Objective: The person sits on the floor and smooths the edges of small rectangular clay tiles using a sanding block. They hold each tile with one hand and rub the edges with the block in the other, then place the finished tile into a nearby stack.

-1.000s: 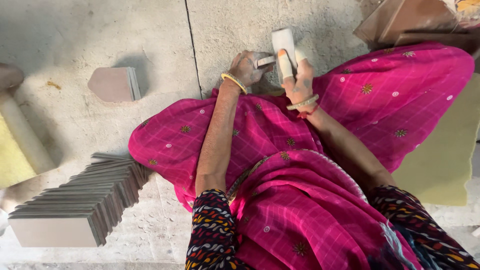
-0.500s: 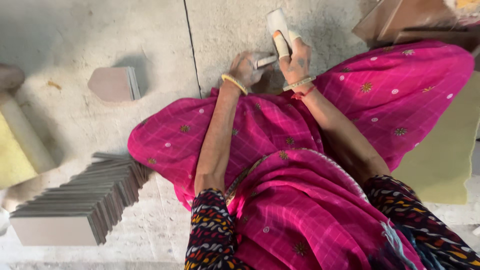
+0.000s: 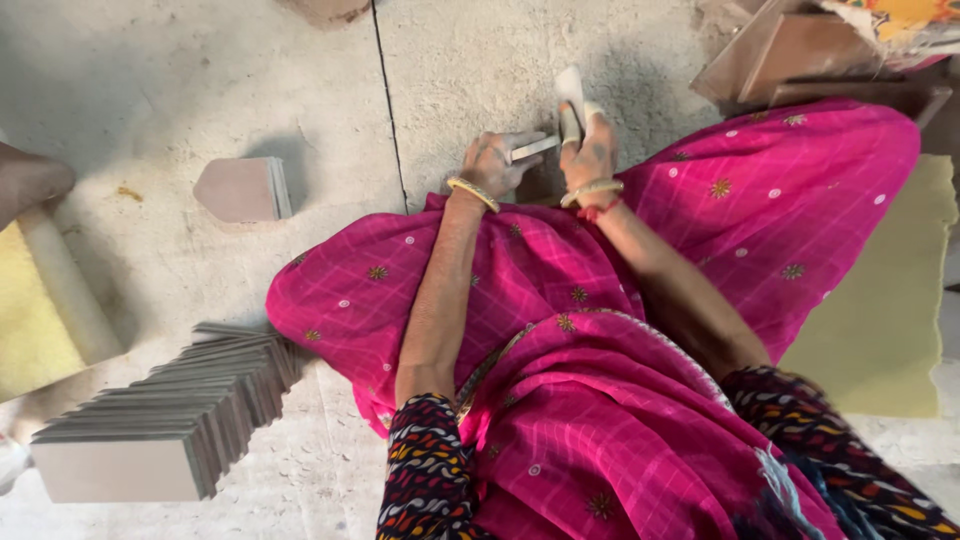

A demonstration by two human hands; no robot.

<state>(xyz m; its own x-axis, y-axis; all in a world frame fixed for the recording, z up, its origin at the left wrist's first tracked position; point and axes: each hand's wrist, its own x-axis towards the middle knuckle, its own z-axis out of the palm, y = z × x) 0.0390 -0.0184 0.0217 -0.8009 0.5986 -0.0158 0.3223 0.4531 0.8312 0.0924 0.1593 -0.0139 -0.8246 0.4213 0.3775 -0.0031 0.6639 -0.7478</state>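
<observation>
The right hand [image 3: 588, 152] grips a pale, flat, upright tile piece [image 3: 570, 92], its lower part hidden by fingers. Just beside it, the left hand [image 3: 492, 160] clenches a thin pale strip [image 3: 533, 149], its kind unclear.

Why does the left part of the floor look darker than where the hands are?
Head view: a soft shadow covers the upper-left floor; the left hand and right hand sit in even light, no glare; the pale piece looks slightly blurred.

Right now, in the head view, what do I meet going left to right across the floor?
Yellow mat → slanted row of tiles → small tile stack → left hand → right hand → brown boxes.
</observation>
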